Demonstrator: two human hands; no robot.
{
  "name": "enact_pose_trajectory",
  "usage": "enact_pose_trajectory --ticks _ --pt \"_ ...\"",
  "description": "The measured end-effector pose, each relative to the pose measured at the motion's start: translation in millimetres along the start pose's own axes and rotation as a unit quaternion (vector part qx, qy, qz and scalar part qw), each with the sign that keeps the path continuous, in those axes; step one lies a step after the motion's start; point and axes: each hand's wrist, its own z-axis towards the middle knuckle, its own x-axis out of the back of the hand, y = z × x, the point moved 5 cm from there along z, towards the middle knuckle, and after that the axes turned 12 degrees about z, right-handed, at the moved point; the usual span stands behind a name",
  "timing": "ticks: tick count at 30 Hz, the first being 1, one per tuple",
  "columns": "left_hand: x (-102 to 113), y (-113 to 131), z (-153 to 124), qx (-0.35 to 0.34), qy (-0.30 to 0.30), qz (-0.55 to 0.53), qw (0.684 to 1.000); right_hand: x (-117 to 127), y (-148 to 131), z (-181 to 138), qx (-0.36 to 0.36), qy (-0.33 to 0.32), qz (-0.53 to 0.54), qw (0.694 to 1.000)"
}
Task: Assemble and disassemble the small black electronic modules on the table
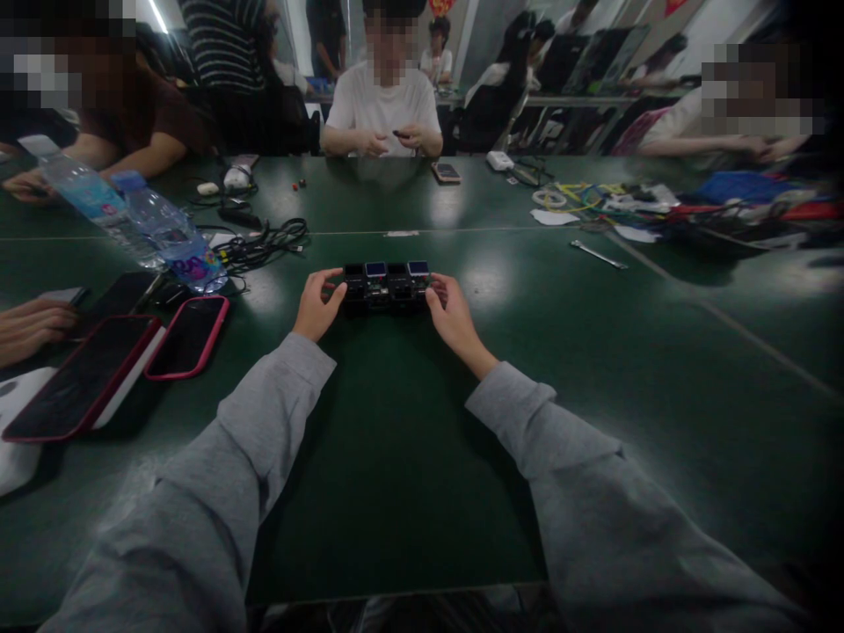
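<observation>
A row of small black electronic modules [386, 290] sits at the middle of the green table. Small rectangular screens or panels face upward along its top, and parts of a circuit board show between the black blocks. My left hand [319, 306] holds the left end, thumb at the near side and fingers behind. At the right end, my right hand [451, 308] grips in the same way. The row is level between both hands, and its underside is hidden.
Phones [187, 338], tilted-looking water bottles [172, 230] and black cables [270, 242] lie to the left, near another person's hand [36, 330]. A wrench [599, 255] and tangled coloured wires [593, 198] are at the right. A person [382, 114] sits opposite.
</observation>
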Motion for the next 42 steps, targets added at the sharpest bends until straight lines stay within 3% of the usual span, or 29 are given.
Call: enact_pose_trajectory --ticks 5,13,21,42 --pt "9.3 26.8 -4.7 -0.090 0.028 0.105 0.990 0.5 -15.1 -1.5 0.040 -0.008 -0.070 0.997" --pt "-6.0 62.4 -26.1 -0.233 -0.078 0.242 0.939 -12.7 -42.8 -10.2 0.096 -0.072 -0.217 0.969" --pt "-10.4 56.6 -26.3 -0.237 -0.077 0.260 0.933 -22.1 -48.1 -16.6 0.108 -0.131 -0.275 0.946" --pt "-9.6 59.9 -27.2 -0.245 -0.071 0.286 0.924 -24.3 -46.8 -18.5 0.110 -0.147 -0.275 0.944"
